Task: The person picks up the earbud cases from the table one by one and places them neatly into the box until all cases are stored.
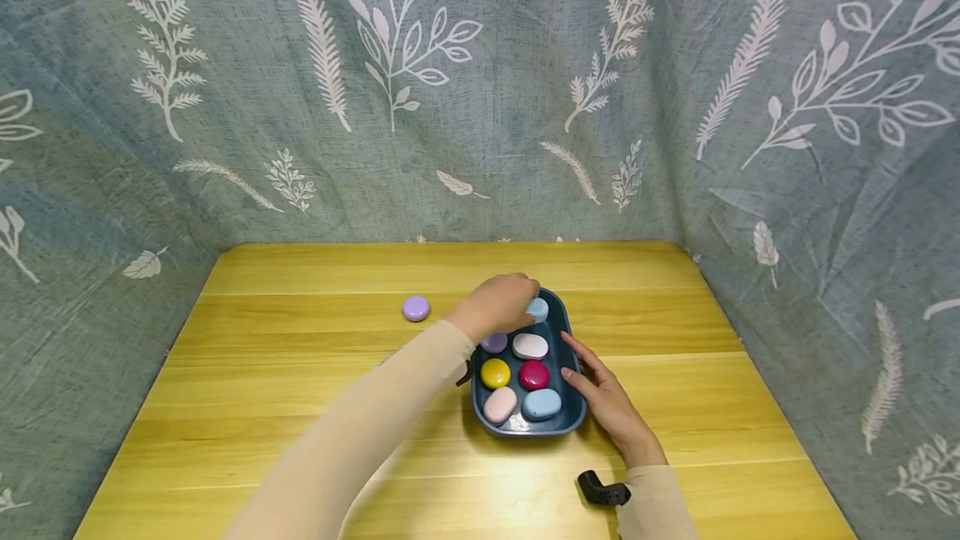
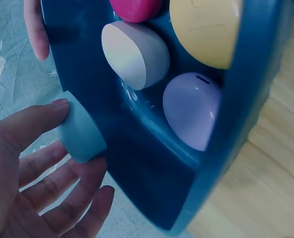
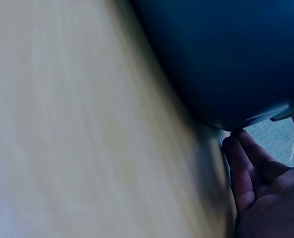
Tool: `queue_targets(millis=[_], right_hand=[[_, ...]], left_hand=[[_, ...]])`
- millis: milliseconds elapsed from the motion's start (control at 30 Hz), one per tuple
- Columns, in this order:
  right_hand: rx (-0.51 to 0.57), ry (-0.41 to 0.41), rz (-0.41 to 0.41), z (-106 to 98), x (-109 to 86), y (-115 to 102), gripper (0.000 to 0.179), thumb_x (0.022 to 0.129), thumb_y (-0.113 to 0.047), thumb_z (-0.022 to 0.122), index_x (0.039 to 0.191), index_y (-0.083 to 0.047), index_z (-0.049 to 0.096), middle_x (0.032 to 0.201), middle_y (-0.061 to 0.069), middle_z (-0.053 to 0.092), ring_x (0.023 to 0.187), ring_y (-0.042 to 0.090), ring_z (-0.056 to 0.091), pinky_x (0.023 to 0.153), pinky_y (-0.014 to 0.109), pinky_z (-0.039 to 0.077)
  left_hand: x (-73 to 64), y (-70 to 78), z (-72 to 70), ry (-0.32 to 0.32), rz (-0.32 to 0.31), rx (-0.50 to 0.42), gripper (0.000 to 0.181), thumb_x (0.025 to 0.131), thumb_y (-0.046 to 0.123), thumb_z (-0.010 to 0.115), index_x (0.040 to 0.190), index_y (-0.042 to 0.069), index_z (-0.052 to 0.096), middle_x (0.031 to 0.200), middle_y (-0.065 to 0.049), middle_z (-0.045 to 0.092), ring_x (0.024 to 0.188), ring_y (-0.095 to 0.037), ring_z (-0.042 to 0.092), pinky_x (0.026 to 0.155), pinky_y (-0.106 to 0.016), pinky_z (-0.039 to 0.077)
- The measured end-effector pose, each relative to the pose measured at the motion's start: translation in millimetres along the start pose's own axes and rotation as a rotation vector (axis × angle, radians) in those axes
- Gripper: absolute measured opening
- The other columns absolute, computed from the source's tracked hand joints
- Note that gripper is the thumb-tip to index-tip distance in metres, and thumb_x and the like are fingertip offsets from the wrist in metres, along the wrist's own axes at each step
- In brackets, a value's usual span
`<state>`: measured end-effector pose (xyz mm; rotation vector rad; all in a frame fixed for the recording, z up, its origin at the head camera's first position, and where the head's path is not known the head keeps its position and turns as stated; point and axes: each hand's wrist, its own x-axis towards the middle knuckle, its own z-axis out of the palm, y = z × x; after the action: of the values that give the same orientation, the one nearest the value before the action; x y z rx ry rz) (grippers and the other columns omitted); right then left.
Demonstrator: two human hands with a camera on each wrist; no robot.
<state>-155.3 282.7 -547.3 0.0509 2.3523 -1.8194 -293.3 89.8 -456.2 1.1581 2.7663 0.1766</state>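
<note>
My left hand (image 1: 501,302) is over the far end of a dark blue tray (image 1: 529,433). Between its thumb and fingers it pinches a light blue oval piece (image 2: 82,130), smooth like a bar of soap, by the tray's far wall. Several similar pieces lie in the tray: purple (image 1: 494,343), white (image 1: 530,347), yellow (image 1: 495,373), crimson (image 1: 534,376), pink (image 1: 500,405) and another light blue one (image 1: 542,404). My right hand (image 1: 611,407) rests its thumb and fingers along the tray's right side, with fingertips near the underside in the right wrist view.
On the wooden table (image 1: 300,373), a lilac round piece (image 1: 416,308) lies left of the tray. A black wrist device (image 1: 602,490) sits by my right sleeve. Patterned grey-green curtains (image 1: 480,107) enclose the table's back and sides.
</note>
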Motion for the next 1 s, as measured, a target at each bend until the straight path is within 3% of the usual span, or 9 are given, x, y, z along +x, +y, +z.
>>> queue_targets(millis=[267,467,667,833,1000], right_hand=[[0.002,-0.006,-0.001,-1.1,1.3,2.3,0.057,0.099,-0.028,0.055,0.151,-0.030,0.033,0.157,0.006,0.029,0.135,0.029,0.039,0.105,0.033,0.034],[0.014,0.008,-0.008,-3.1,10.3,23.7,0.056,0.098,-0.031,0.056,0.149,-0.036,0.034,0.156,0.002,0.030,0.135,0.027,0.039,0.108,0.038,0.033],[0.008,0.015,-0.028,-3.6,12.2,30.8,0.056,0.097,-0.035,0.056,0.149,-0.039,0.034,0.157,-0.001,0.029,0.136,0.026,0.038,0.109,0.040,0.033],[0.013,0.012,-0.019,-3.5,10.8,27.3,0.056,0.097,-0.035,0.057,0.149,-0.038,0.034,0.157,-0.001,0.029,0.136,0.026,0.037,0.106,0.033,0.034],[0.021,0.000,-0.017,-1.6,4.7,12.4,0.057,0.098,-0.029,0.056,0.150,-0.031,0.034,0.156,0.006,0.030,0.135,0.030,0.039,0.099,0.020,0.037]], left_hand=[[6.7,4.5,4.7,-0.011,-0.027,-0.002,0.044,0.092,0.037,0.065,0.129,0.014,0.058,0.124,-0.004,0.062,0.110,-0.019,0.061,0.097,-0.034,0.049],[9.0,6.3,5.8,-0.026,-0.039,0.003,0.046,0.092,0.036,0.064,0.132,0.014,0.056,0.128,-0.005,0.061,0.115,-0.021,0.060,0.098,-0.034,0.049],[13.4,6.3,9.0,-0.060,-0.061,0.001,0.047,0.093,0.033,0.064,0.134,0.015,0.055,0.129,-0.003,0.061,0.116,-0.020,0.059,0.098,-0.034,0.049],[17.4,7.1,13.1,-0.065,-0.086,0.021,0.047,0.092,0.032,0.065,0.135,0.016,0.055,0.128,-0.003,0.062,0.114,-0.020,0.060,0.097,-0.034,0.050],[20.5,8.7,18.6,-0.054,-0.106,0.047,0.042,0.090,0.030,0.068,0.129,0.018,0.059,0.122,-0.002,0.065,0.106,-0.019,0.063,0.090,-0.034,0.053]])
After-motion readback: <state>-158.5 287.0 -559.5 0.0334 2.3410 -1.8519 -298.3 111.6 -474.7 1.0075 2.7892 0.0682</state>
